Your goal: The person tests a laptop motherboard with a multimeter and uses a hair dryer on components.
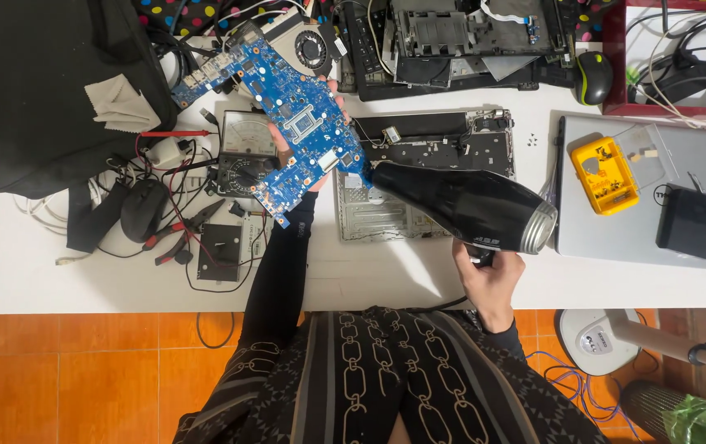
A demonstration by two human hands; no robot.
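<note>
Left hand [320, 136] grips blue circuit board [287, 111], long axis diagonal. Right hand [491, 275] holds black hair dryer [460, 205]; nozzle touches board's lower edge.

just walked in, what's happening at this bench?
A person holds a blue laptop motherboard up in the left hand, above the white table. The right hand grips a black hair dryer by its handle, nozzle aimed at the board's lower edge. Beneath lie an opened laptop chassis, an analog multimeter, pliers and a yellow screw box.
</note>
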